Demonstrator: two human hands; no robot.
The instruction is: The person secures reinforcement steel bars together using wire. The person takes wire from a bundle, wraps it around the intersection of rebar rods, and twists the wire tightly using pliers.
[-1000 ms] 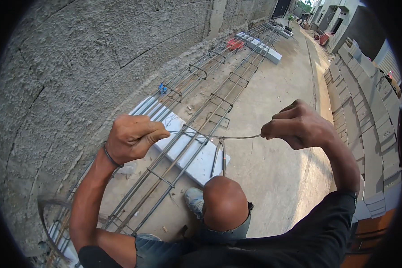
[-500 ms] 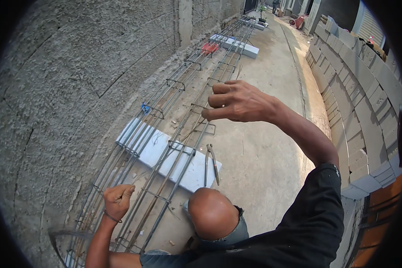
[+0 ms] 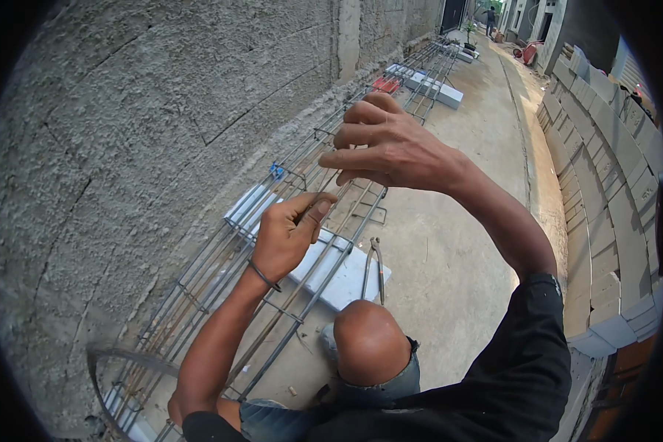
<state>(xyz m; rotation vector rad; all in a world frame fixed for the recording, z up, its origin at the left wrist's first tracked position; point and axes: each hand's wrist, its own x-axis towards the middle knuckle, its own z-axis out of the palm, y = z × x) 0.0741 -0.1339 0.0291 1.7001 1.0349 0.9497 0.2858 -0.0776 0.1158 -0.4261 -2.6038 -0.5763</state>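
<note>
My left hand (image 3: 283, 234) is closed in a pinch above the reinforcing-bar cage (image 3: 286, 315), thumb against the forefinger. Just beyond it my right hand (image 3: 401, 149) hangs over the same cage, fingers curled and thumb below. A thin wire seems to pass between the two pinches, though only a short piece shows. The cage is made of long steel bars with square stirrups. Under it lies a pale block (image 3: 339, 278). A pair of end-cutting pincers (image 3: 376, 269) leans on that block, handles toward my bare knee (image 3: 370, 340).
A rough grey wall (image 3: 162, 110) runs along the left. Stacked pale blocks (image 3: 604, 191) line the right. Farther up the cage are a blue piece (image 3: 275, 170), a red one (image 3: 385, 85) and another pale block (image 3: 449, 96). A dark curved strip (image 3: 132, 355) shows lower left.
My left hand has come up and to the right, close to my right hand. My right hand stays raised over the cage. The view has swung slightly left.
</note>
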